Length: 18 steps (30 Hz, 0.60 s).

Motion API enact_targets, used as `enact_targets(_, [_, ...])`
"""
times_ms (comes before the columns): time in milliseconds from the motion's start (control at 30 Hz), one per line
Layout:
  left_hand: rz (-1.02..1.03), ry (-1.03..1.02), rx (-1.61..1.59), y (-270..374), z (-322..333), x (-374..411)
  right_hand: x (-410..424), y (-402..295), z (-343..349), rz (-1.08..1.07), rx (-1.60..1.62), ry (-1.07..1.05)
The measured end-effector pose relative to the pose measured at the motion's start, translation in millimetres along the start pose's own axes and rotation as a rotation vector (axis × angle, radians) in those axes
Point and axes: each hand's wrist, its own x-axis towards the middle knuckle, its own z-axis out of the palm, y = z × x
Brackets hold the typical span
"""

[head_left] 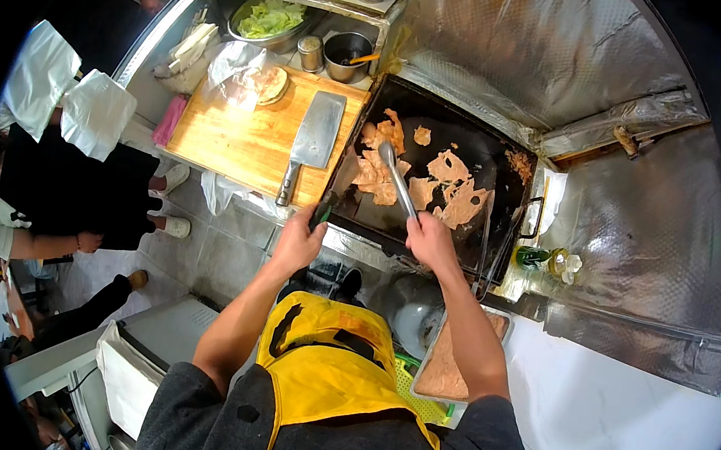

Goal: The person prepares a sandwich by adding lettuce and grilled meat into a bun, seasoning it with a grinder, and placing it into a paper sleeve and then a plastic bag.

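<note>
My right hand grips a metal utensil with a rounded tip, which touches slices of cooked meat on the left of a black griddle. Thinner, ragged pieces of meat lie flat at the griddle's middle. Closed around a dark handle with a green mark, my left hand is at the griddle's front left corner; a greyish blade seems to extend from it over the griddle, but its shape is unclear. Left of the griddle, a cleaver and a flatbread partly in a plastic bag rest on a wooden cutting board.
Behind the board stand a bowl of lettuce, a shaker and a pot. An oil bottle lies right of the griddle. A tray of raw-looking meat sits beside my right forearm. Other people stand at the left.
</note>
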Motion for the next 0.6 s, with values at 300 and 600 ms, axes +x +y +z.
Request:
enact_targets(300, [0.011, 0.058, -0.08, -7, 1, -4, 32, -57, -39, 0.124, 0.013, -0.108])
enact_targets(600, [-0.084, -0.077, 0.001, 18, -4, 12, -14, 8, -9, 0.055, -0.129, -0.027])
